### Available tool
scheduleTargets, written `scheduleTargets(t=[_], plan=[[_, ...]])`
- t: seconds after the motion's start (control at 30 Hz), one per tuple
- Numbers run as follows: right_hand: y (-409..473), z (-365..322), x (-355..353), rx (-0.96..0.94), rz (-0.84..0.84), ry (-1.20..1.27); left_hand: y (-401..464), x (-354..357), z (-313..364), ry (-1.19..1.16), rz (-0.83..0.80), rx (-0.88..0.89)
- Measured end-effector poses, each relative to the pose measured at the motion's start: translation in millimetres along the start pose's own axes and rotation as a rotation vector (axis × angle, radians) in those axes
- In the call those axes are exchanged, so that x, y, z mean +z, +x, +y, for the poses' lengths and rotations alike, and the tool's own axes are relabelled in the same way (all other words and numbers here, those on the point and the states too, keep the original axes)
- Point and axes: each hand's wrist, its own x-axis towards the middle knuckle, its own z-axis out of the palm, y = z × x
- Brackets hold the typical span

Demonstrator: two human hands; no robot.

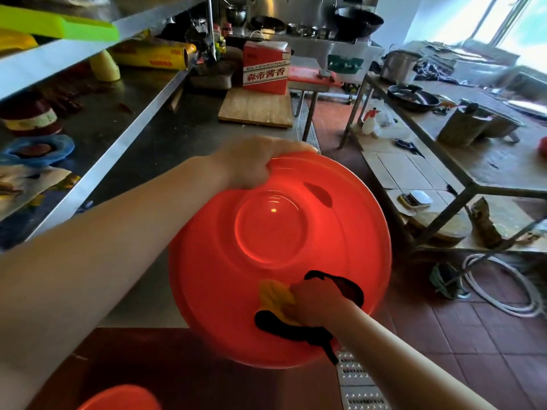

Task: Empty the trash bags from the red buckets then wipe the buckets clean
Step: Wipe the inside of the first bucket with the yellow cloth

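Note:
A red bucket (334,238) is tilted toward me, its open mouth facing the camera, held above the steel counter's edge. My left hand (251,164) grips its far rim at the top left. My right hand (313,303) is inside the bucket at the lower wall and holds a yellow cloth (273,294) with black trim against the red plastic. Light glows through the bucket's round bottom. The rim of a second red bucket (118,399) shows at the bottom left.
A steel counter (154,137) with a wooden board (257,109) and red box (266,68) runs on the left under a shelf. Steel tables (473,161) with pots stand right. A floor drain grate (355,380) and white hose (503,294) lie on the red tiles.

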Motion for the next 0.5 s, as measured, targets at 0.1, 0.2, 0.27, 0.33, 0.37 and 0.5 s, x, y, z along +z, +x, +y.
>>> scheduleTargets(t=[0.1, 0.2, 0.27, 0.33, 0.37, 0.5], plan=[[-14.1, 1.7, -14.4, -0.017, -0.012, -0.028, -0.1, -3.6, -13.5, -0.008, 0.032, -0.068], [-25.6, 5.2, -26.5, -0.035, 0.022, -0.025, 0.1, -5.5, -32.9, -0.05, 0.028, -0.125], [-31.6, 8.1, -30.1, -0.048, 0.085, -0.003, 0.2, -6.6, -44.5, -0.084, 0.015, -0.167], [-37.3, 10.2, -31.2, -0.066, 0.179, 0.018, 1.5, -7.6, -53.9, -0.111, -0.001, -0.19], [-40.0, 11.0, -31.4, -0.08, 0.236, 0.023, 2.4, -8.5, -57.5, -0.116, 0.0, -0.192], [-48.6, 21.8, -38.3, -0.161, 0.48, 0.002, 6.1, -13.0, -72.0, -0.122, -0.009, -0.195]])
